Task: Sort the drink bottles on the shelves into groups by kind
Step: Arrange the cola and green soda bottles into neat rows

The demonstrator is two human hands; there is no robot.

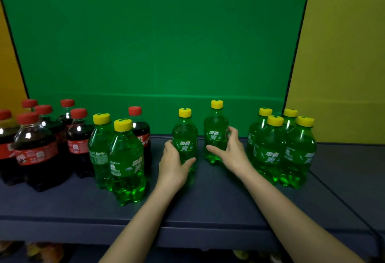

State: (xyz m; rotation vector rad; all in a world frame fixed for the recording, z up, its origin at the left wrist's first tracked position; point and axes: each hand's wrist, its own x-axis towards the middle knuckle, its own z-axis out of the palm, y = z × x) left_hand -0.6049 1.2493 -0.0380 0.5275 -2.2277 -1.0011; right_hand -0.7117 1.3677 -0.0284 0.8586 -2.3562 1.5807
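Note:
Two green Sprite bottles with yellow caps stand mid-shelf. My left hand (174, 161) grips the nearer one (185, 135) low on its body. My right hand (231, 150) grips the farther one (215, 130) around its label. Several more green bottles (281, 150) stand grouped at the right. Two green bottles (125, 158) stand left of centre, with one red-capped cola bottle (140, 129) just behind them. Several dark cola bottles (37, 148) with red caps cluster at the far left.
The bottles stand on a dark blue shelf (208, 206) with a raised front edge. A green panel (156, 43) backs the shelf, with yellow panels on both sides. Blurred items show on a lower shelf (45, 251).

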